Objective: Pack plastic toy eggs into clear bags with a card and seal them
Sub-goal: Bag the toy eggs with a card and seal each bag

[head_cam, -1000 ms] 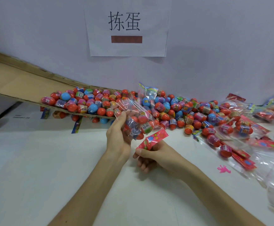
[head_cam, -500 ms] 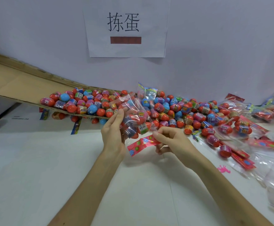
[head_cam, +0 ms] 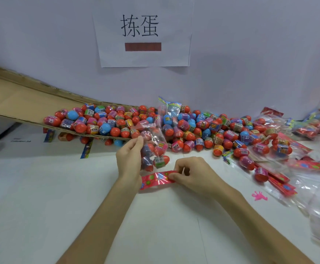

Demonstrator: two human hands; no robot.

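A clear bag [head_cam: 152,147] with several toy eggs in it stands tilted over the white table, just in front of the egg pile. My left hand [head_cam: 129,161] holds the bag by its left side, thumb and fingers on the plastic. At the bag's lower end is a red card strip [head_cam: 156,179] with flower prints, lying almost level. My right hand [head_cam: 191,174] pinches the right end of that strip between thumb and curled fingers. A big heap of loose red, blue and pink eggs [head_cam: 193,126] lies behind.
A cardboard chute [head_cam: 22,103] slopes down from the left with eggs at its lower end. Packed bags and red cards [head_cam: 281,178] are strewn at the right, near a small pink toy [head_cam: 259,196]. A paper sign [head_cam: 142,31] hangs on the wall.
The red card strip has swung from slanted to almost level below the bag. My right hand moved along it to its right end. My left hand kept hold of the bag.
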